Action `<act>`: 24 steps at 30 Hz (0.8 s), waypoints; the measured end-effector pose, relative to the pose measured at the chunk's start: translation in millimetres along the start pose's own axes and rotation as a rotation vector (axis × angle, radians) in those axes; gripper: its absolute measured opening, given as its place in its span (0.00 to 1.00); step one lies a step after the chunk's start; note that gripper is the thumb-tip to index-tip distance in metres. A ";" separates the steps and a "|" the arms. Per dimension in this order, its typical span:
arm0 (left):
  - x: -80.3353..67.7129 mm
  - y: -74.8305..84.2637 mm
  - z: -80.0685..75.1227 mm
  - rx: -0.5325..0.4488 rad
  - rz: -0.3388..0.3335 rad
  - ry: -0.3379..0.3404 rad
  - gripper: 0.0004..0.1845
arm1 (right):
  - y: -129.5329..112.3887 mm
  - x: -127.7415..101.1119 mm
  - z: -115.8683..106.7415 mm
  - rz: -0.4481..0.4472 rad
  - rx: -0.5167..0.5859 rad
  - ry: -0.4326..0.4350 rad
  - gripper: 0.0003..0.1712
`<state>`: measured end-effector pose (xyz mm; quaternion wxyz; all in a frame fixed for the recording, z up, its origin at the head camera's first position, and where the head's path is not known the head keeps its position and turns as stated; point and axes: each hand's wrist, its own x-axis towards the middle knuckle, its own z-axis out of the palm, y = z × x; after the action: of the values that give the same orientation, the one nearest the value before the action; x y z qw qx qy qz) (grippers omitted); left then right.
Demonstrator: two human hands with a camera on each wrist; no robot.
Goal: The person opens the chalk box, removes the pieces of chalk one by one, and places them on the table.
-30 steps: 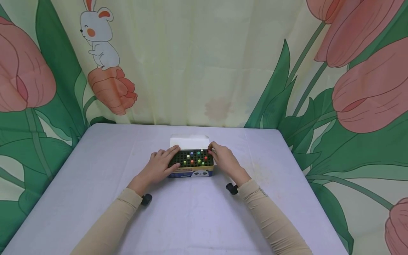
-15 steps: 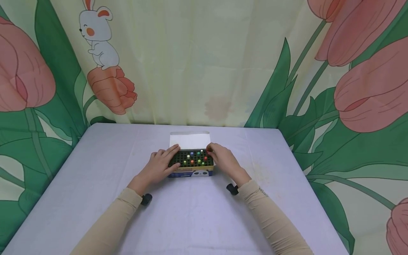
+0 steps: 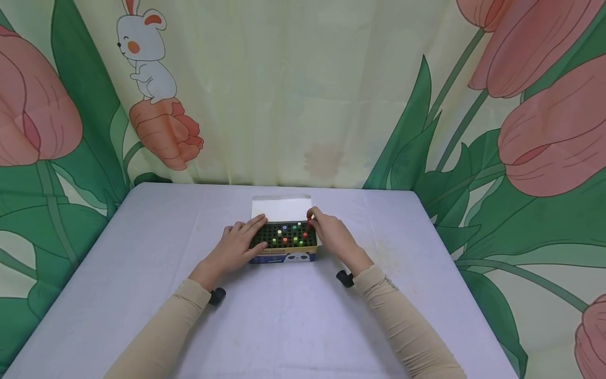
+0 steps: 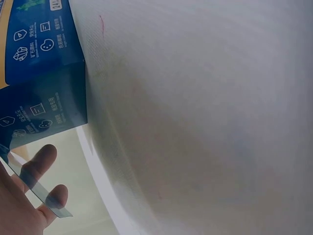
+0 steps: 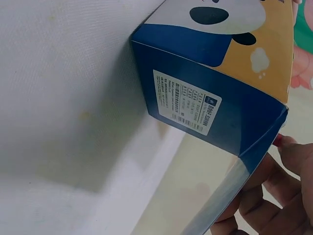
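Observation:
A blue and yellow box (image 3: 283,257) with a panda print stands on the white table, its lid (image 3: 281,208) raised at the back. Inside, a black holder with rows of holes bears several coloured chalk-like sticks, among them a white one (image 3: 279,232). My left hand (image 3: 235,243) rests on the box's left end, fingers along the back edge and thumb at the front. My right hand (image 3: 333,234) pinches a red chalk stick (image 3: 309,224) upright at the back right corner of the holder. In the right wrist view only a bit of that red stick (image 5: 278,140) shows.
The white tablecloth (image 3: 279,326) spreads around the box. Behind the table hangs a curtain (image 3: 293,105) printed with tulips and a rabbit. A see-through flap (image 4: 41,193) juts from the box's left end in the left wrist view.
My right fingertips dipped at the holder's back right corner, then rose slightly, and more of the red chalk stick now shows below them. The lid tilted up a little. My left hand stayed put.

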<state>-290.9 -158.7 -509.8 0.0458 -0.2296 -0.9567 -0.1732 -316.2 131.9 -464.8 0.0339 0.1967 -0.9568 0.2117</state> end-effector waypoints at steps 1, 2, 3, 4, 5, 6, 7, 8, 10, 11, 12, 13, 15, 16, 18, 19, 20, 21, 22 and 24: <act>-0.3 0.3 -0.2 -0.001 0.000 -0.001 0.40 | -0.3 0.0 -0.5 0.003 0.001 0.000 0.12; -0.3 0.2 -0.1 -0.002 0.000 -0.001 0.40 | -0.6 0.0 -1.0 0.006 0.003 0.000 0.12; -0.3 0.0 0.1 -0.002 0.000 0.000 0.40 | -0.8 -0.2 -1.6 0.013 0.001 0.000 0.12; -0.2 -0.2 0.3 -0.002 0.000 0.000 0.40 | -1.0 -0.5 -2.0 0.019 0.002 0.000 0.12; -0.2 -0.6 0.7 -0.002 -0.001 -0.001 0.40 | -1.1 -0.7 -2.3 0.024 0.003 0.000 0.13; -0.2 -1.0 1.2 0.001 -0.001 -0.002 0.40 | -1.1 -0.9 -2.4 0.030 0.002 0.000 0.13; 0.1 -1.4 1.5 0.002 -0.002 -0.003 0.40 | -1.2 -1.0 -2.7 0.036 0.000 -0.001 0.13; 0.4 -1.9 2.0 0.001 -0.003 -0.003 0.40 | -1.2 -1.0 -3.0 0.041 -0.002 0.000 0.13; 0.7 -2.3 2.3 0.003 -0.004 -0.003 0.40 | -1.5 -1.1 -3.0 0.048 -0.001 0.003 0.14; 0.7 -2.5 2.3 0.004 -0.004 -0.002 0.40 | -1.6 -1.0 -2.8 0.050 0.001 0.007 0.14; 0.8 -2.5 2.2 0.004 -0.005 -0.003 0.40 | -1.8 -0.9 -2.6 0.050 0.004 0.012 0.14; 0.8 -2.5 2.0 0.001 -0.005 -0.003 0.40 | -1.9 -0.9 -2.5 0.051 0.008 0.015 0.14; 0.7 -2.3 1.5 0.005 -0.006 -0.007 0.40 | -1.9 -0.7 -2.4 0.049 0.013 0.023 0.14; 0.7 -2.3 1.3 0.006 -0.007 -0.010 0.40 | -2.0 -0.6 -2.5 0.047 0.015 0.026 0.14; 0.6 -2.1 0.8 0.009 -0.008 -0.018 0.40 | -2.1 -0.5 -3.0 0.042 0.020 0.035 0.14; 0.5 -1.9 0.4 0.008 -0.008 -0.019 0.40 | -2.1 -0.5 -3.5 0.040 0.024 0.039 0.14; 0.4 -1.6 0.0 0.010 -0.010 -0.022 0.40 | -2.2 -0.3 -4.0 0.037 0.030 0.046 0.13; 0.4 -1.6 -0.1 0.010 -0.011 -0.024 0.40 | -2.4 -0.3 -4.6 0.035 0.041 0.052 0.13; 0.4 -1.1 -0.5 0.011 -0.010 -0.024 0.40 | -2.4 -0.4 -5.3 0.035 0.047 0.059 0.13; -0.1 0.0 -1.4 0.013 -0.010 -0.022 0.40 | -2.3 -0.4 -6.6 0.031 0.065 0.069 0.13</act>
<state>-290.9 -159.3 -508.5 0.0358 -0.2264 -0.9594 -0.1645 -315.0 132.8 -457.9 0.0574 0.1753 -0.9505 0.2499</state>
